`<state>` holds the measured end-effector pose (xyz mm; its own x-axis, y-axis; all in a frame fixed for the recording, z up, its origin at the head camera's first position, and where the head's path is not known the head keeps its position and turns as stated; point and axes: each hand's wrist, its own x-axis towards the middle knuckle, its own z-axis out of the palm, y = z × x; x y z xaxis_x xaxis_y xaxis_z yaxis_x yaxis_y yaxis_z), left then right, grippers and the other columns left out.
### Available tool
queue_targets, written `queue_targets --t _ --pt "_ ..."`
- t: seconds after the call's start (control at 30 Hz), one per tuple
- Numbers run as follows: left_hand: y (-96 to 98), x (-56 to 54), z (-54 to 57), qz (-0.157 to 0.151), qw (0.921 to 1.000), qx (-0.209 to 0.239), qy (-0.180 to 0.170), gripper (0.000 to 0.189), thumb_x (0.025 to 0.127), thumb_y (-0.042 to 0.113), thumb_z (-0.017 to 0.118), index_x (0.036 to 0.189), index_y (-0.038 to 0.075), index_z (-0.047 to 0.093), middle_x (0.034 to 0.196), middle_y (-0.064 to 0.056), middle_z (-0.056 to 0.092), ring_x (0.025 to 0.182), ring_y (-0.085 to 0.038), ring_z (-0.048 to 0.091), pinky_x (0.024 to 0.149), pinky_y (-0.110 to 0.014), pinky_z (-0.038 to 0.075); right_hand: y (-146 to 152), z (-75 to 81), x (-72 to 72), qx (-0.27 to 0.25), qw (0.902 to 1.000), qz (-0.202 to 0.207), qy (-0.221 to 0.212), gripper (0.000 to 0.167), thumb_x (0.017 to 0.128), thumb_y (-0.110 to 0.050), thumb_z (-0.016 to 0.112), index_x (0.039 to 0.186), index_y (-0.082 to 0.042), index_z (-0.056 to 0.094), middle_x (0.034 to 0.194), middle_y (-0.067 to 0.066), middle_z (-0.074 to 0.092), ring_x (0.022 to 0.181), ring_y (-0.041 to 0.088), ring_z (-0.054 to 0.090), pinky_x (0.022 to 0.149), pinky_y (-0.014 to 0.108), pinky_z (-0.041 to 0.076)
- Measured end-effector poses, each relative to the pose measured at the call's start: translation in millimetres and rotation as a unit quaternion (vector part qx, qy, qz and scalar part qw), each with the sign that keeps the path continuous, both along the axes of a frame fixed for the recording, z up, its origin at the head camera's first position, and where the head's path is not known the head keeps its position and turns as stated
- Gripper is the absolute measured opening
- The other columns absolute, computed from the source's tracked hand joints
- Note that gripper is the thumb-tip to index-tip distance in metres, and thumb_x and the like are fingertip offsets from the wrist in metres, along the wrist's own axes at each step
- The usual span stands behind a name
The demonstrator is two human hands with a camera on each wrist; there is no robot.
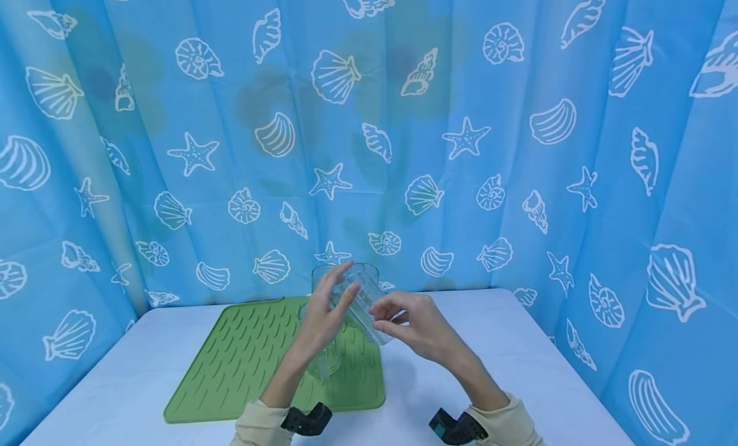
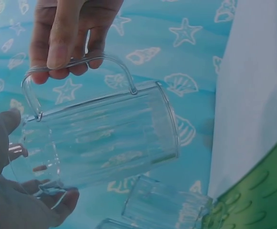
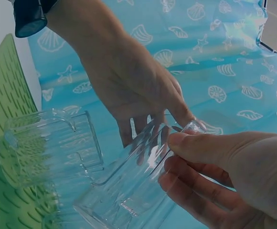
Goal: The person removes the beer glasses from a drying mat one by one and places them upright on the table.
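A clear glass mug point(image 1: 362, 310) is tilted in the air between both hands, above the mat's right part. My right hand point(image 1: 418, 324) pinches the mug's handle, seen as a clear loop point(image 2: 126, 71) in the left wrist view. Around one end of the mug, my left hand point(image 1: 319, 321) holds it with thumb and fingers on opposite sides. Below and behind, another glass mug point(image 3: 47, 148) stands on the green ridged mat point(image 1: 248, 356). More clear glass overlaps near it, and the separate outlines are hard to tell apart.
The mat lies on a white-covered table point(image 1: 461, 369), left of its middle. A blue curtain point(image 1: 403, 145) with white shells and starfish surrounds the table's back and sides. Dark bands point(image 1: 308, 420) sit on both wrists.
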<state>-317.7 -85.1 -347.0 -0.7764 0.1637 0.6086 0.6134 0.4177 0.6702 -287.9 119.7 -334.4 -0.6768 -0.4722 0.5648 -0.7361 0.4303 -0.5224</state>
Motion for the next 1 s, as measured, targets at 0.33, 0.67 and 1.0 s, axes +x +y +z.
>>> queue_targets --t 0.33,0.67,1.0 --pt "-0.5 -0.3 1.8 -0.001 0.9999 0.006 -0.014 0.053 0.099 0.038 0.056 0.149 0.029 0.040 0.151 -0.006 0.040 0.132 -0.028 0.047 0.097 -0.046 0.048 1.0 -2.1 -1.5 -0.005 1.0000 0.005 0.007 0.016 0.089 -0.014 0.073 0.105 -0.014 0.071 0.091 -0.002 0.072 0.081 0.006 0.068 0.070 0.019 0.058" --pt "-6.8 3.3 7.8 0.062 0.9971 -0.039 0.019 0.065 0.095 0.044 0.061 0.152 0.024 0.037 0.159 -0.014 0.027 0.145 -0.042 0.030 0.106 -0.071 0.034 0.7 -3.7 -4.8 -0.009 0.9999 0.010 0.010 0.014 0.089 -0.014 0.072 0.103 -0.014 0.071 0.093 -0.002 0.072 0.083 0.007 0.069 0.073 0.019 0.059" --pt "-18.9 2.2 4.9 0.052 0.9968 -0.051 0.031 0.055 0.101 0.038 0.053 0.151 0.021 0.038 0.156 -0.014 0.033 0.144 -0.038 0.033 0.111 -0.068 0.031 2.8 -4.6 -5.7 -0.027 0.9995 0.018 0.001 0.011 0.088 -0.014 0.073 0.099 -0.014 0.072 0.091 -0.002 0.073 0.082 0.007 0.069 0.070 0.020 0.059"
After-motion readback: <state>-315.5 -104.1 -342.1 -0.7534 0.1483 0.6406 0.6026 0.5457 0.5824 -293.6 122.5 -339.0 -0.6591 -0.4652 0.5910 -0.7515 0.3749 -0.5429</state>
